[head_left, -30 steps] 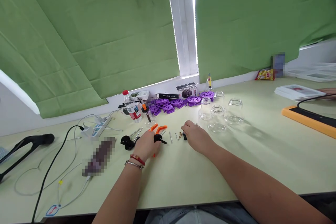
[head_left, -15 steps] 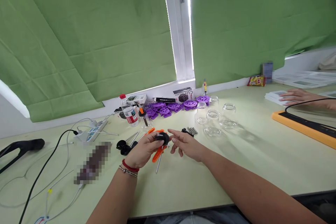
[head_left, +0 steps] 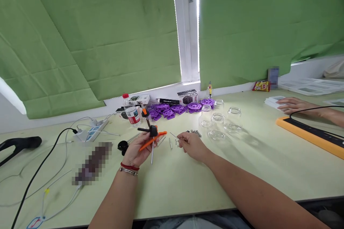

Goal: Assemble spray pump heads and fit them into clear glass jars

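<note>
From the head camera, your left hand (head_left: 138, 150) was closed around an orange-and-black assembly (head_left: 151, 136), held up off the table (head_left: 242, 171) just left of the loose metal pins (head_left: 170, 143). Your right hand (head_left: 191, 145) pinched one thin pin (head_left: 174, 136), fingers narrow, just right of those pins. The build looked partly done: pins, springs (head_left: 196, 133) and a black part (head_left: 123, 146) lay unused. Half a second earlier your right hand was spread open and empty beside the assembly; it had since taken up a pin.
</note>
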Demonstrator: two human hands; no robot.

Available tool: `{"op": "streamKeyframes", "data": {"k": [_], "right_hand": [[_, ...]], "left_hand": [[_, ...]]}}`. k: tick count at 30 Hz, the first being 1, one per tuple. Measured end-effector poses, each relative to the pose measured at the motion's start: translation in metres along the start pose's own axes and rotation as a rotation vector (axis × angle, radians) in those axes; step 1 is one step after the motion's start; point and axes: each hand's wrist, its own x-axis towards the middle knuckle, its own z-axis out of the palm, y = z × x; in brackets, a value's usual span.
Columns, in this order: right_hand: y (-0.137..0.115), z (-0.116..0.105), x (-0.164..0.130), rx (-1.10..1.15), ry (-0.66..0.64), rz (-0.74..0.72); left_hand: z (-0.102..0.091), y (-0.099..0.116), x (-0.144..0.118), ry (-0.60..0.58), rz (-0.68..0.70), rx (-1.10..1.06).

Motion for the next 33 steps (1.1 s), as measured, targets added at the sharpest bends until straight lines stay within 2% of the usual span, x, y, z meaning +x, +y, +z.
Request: {"op": "streamKeyframes", "data": {"k": [4,7,12,17,19,20,22,24,26,29,31,33], "right_hand": [[-0.009,0.011,-0.005,-0.323,-0.029,0.004],[-0.020,0.024,-0.003,-0.568,-0.055,-0.008],[-0.030,0.048,0.015,-0.882,-0.110,-0.031],[-0.029,0.059,0.027,-0.914,-0.113,-0.036],[-0.031,0.060,0.027,-0.794,-0.063,-0.049],[-0.033,0.061,0.025,-0.662,-0.048,-0.048],[-0.037,0.063,0.022,-0.273,-0.076,0.012],[-0.041,0.066,0.018,0.135,-0.162,0.121],[-0.042,0.068,0.014,0.414,-0.198,0.183],[-0.040,0.066,0.010,0.594,-0.163,0.149],[-0.039,0.063,0.008,0.662,-0.154,0.139],[-0.038,0.059,0.006,0.692,-0.181,0.151]], "left_hand": [[-0.014,0.007,0.006,0.246,0.128,-0.114],[-0.014,0.004,0.010,0.348,0.153,-0.064],[-0.003,-0.001,0.004,0.295,0.165,0.046],[-0.003,-0.001,0.002,0.272,0.135,0.078],[-0.005,-0.004,0.003,0.243,0.149,0.078],[-0.005,-0.007,0.004,0.213,0.158,0.084],[-0.003,-0.013,0.004,0.136,0.175,0.112],[0.001,-0.019,0.003,0.076,0.189,0.156],[0.007,-0.023,0.001,0.053,0.196,0.204],[0.011,-0.025,-0.003,0.043,0.176,0.253],[0.011,-0.024,-0.004,0.030,0.156,0.247],[0.007,-0.022,-0.001,0.065,0.173,0.198]]}}
